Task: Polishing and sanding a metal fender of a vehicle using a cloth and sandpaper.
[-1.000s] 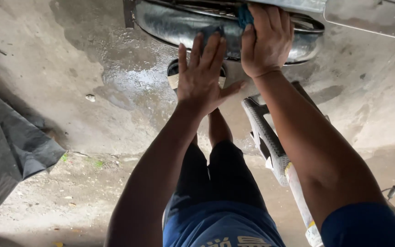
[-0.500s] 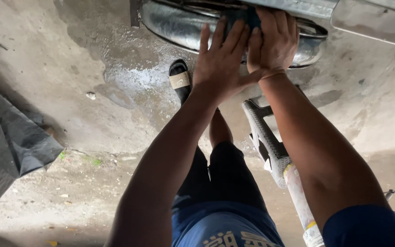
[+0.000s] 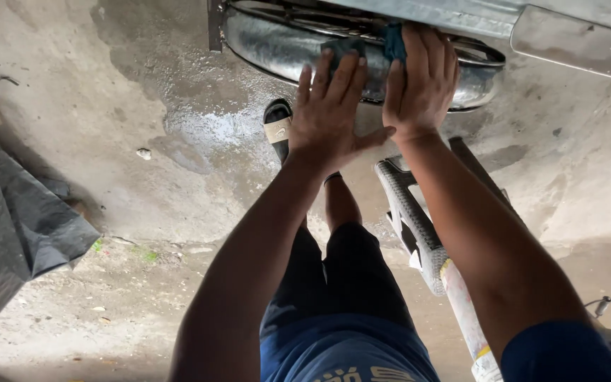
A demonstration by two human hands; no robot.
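A shiny metal cylinder, like a chrome exhaust pipe (image 3: 277, 46), runs across the top of the view under a metal frame. My left hand (image 3: 330, 113) lies flat with its fingers spread, the fingertips on a dark blue cloth (image 3: 341, 48) against the pipe. My right hand (image 3: 422, 78) presses the same cloth (image 3: 394, 39) onto the pipe from the right, fingers curled over it. Most of the cloth is hidden under both hands.
A wet patch (image 3: 206, 131) marks the concrete floor below the pipe. My foot in a black sandal (image 3: 277, 127) stands there. A patterned metal foot bar (image 3: 411, 226) juts out on the right. A grey tarpaulin (image 3: 15, 226) lies at the left.
My left hand has moved up and right from the open floor area to the pipe, and now rests on the cloth beside my right hand. The view has shifted slightly.
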